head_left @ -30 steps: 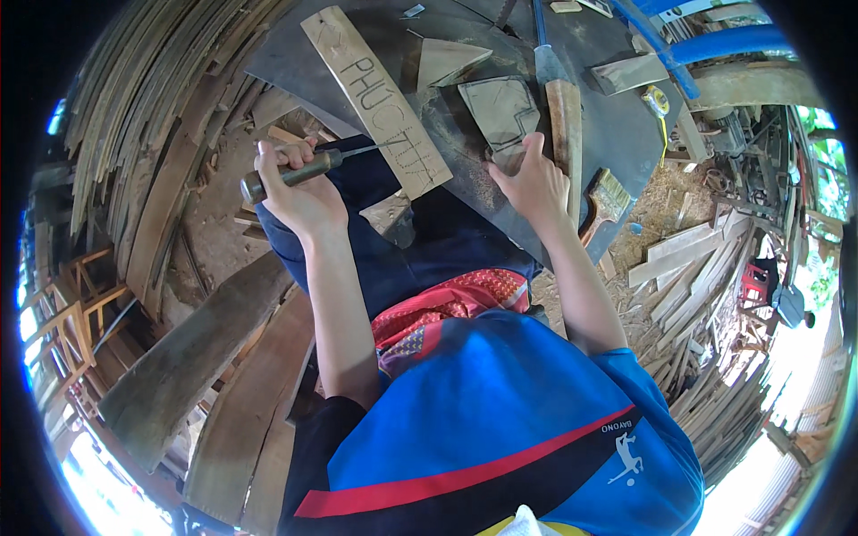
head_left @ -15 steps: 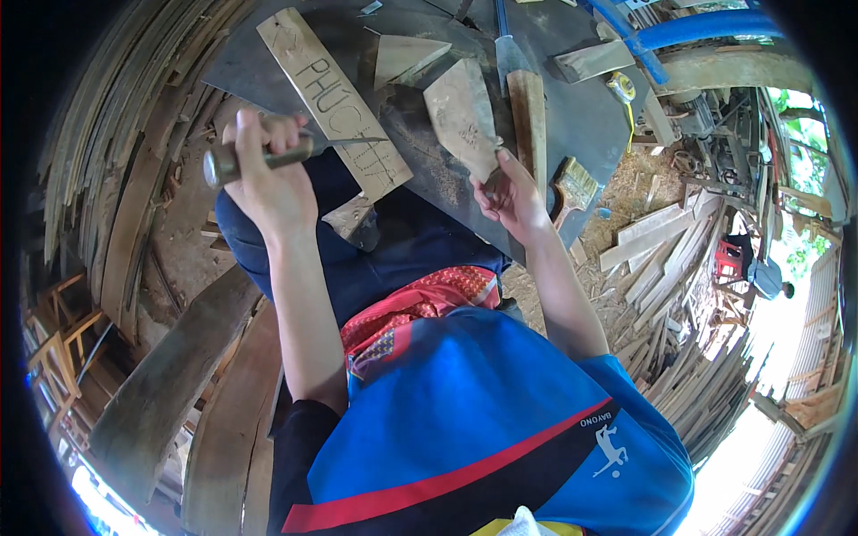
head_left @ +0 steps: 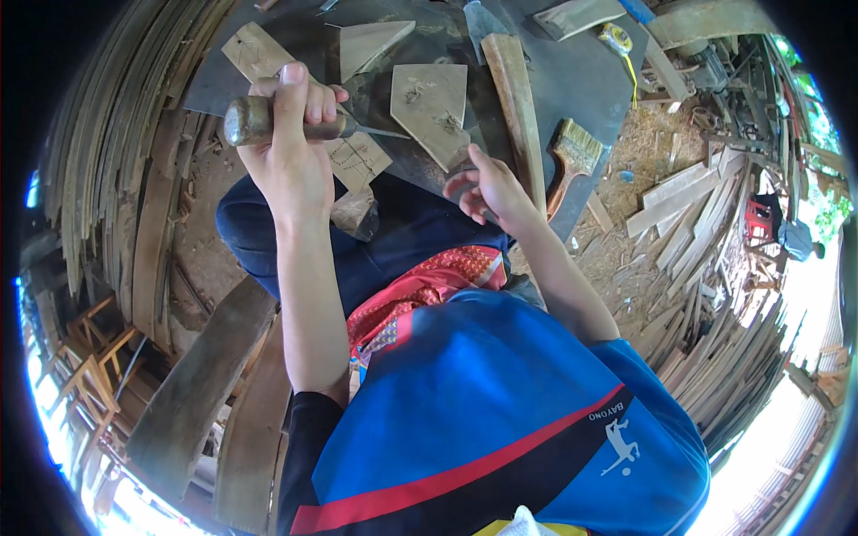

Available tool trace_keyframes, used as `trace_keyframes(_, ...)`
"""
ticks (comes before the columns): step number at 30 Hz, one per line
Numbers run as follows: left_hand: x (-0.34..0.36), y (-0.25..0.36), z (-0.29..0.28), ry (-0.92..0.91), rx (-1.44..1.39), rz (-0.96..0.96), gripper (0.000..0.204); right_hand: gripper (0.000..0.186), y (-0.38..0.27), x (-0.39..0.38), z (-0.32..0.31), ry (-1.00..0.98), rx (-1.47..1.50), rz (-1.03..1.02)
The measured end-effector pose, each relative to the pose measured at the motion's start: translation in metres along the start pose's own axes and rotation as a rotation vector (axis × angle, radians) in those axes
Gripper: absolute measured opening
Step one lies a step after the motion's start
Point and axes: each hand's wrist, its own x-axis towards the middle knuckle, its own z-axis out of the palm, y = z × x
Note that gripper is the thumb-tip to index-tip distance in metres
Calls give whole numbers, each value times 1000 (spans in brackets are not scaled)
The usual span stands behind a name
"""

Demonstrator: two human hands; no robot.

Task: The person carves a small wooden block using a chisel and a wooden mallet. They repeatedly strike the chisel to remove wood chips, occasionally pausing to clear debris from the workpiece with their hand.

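Observation:
My left hand point(head_left: 290, 147) is wrapped round the thick wooden handle of a chisel point(head_left: 248, 121); its thin metal blade points right, above the table. Beneath it lies a long narrow plank point(head_left: 255, 51) with dark marked lettering, partly hidden by my hand. My right hand point(head_left: 496, 189) hovers at the table's near edge with thumb and fingers apart, holding nothing I can see. Just beyond its fingertips rests a flat, five-sided wooden board point(head_left: 429, 105) with wood dust on it. A wooden block point(head_left: 356, 214) sits under the plank's near end.
On the dark table point(head_left: 572, 85) lie a wooden bar point(head_left: 517, 107), a flat brush point(head_left: 576, 152), a yellow tape measure point(head_left: 617, 38), a wedge-shaped offcut point(head_left: 371, 45) and another wood piece point(head_left: 576, 18). Stacked planks point(head_left: 116, 161) stand at left; loose boards point(head_left: 688, 201) lie on the floor at right.
My right hand has let go of the five-sided board's near corner and drawn slightly back. The board now lies turned and flat. My left hand with the chisel has moved up over the plank.

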Motion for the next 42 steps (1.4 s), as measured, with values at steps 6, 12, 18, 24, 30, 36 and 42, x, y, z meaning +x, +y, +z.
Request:
trace_keyframes(6,5,-22,24,-185,-40,-17,18,36,-15,-30,-26,266,-775,-481)
trace_keyframes(12,13,-71,63,-465,46,-84,16,33,-35,-51,-65,572,-767,-614)
trace_keyframes(18,10,-103,78,-491,249,-86,24,31,-22,-49,-64,525,-671,-669)
trace_keyframes(24,8,-85,95,-519,513,-40,15,30,-31,-47,-55,398,-583,-687)
trace_keyframes(30,21,-84,86,-814,539,-29,11,32,-64,-32,-43,285,-331,-951)
trace_keyframes(36,9,-97,91,-689,506,56,11,31,-64,-30,-58,228,-414,-1092)
trace_keyframes(42,5,-105,89,-603,293,-125,18,31,-25,-32,-80,356,-383,-893)
